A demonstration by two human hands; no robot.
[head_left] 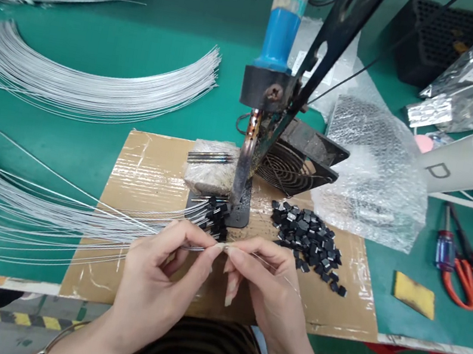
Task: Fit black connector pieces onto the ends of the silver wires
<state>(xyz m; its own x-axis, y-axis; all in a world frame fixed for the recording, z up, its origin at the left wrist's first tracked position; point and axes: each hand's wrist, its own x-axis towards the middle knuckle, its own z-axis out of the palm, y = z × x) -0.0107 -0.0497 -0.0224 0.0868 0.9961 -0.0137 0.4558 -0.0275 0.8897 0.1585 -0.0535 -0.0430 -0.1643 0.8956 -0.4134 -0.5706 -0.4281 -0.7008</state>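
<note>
My left hand point(166, 271) is closed, thumb and forefinger pinching a thin grey wire close to its end. Opposite it, almost touching fingertip to fingertip, my right hand point(269, 279) pinches a thin strand that trails off to the right. The exact join between the fingertips is too small to make out. Just behind the fingers, a bundle of wires point(120, 224) ends in small black connectors point(217, 213). Above them a blue-handled soldering iron point(281, 36) is clamped tip down. A pile of loose black connectors point(307, 240) lies right of my right hand.
Cardboard point(351, 305) covers the work spot. A wrapped block point(208, 181) and a small fan point(297, 163) stand behind. Another wire bundle point(97, 90) lies back left. Bubble wrap point(371, 157), a yellow sponge point(414, 294), orange-handled scissors point(468, 282) and a screwdriver point(445, 248) are at right.
</note>
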